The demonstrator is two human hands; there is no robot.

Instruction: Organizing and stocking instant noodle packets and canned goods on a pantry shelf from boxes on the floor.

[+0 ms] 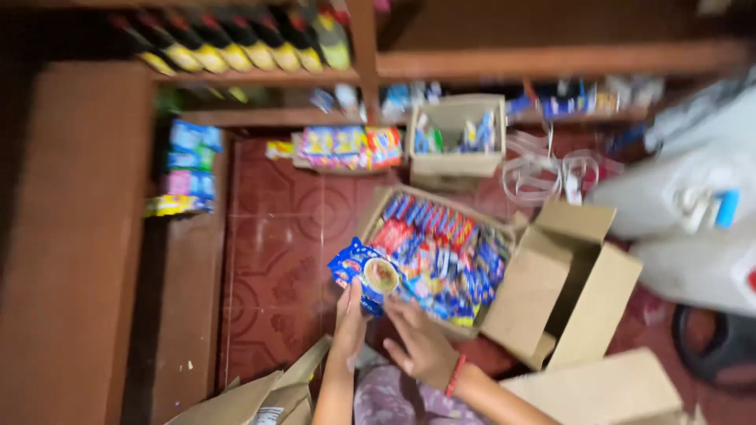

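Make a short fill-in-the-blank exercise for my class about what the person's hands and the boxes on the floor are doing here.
1. The left hand holds up a ____ snack packet.
2. The right hand wears a ____ wristband.
3. The open cardboard box of packets sits on a dark red tiled ____.
4. Bottles with yellow bases lie on the top ____.

Missing words: blue; red; floor; shelf

Two hands [386, 330], three open cardboard boxes [567, 283], six dark bottles [236, 39].

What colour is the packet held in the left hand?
Mostly blue, with a round pale picture on its front; the packet in the left hand shows only in the blurred head view.
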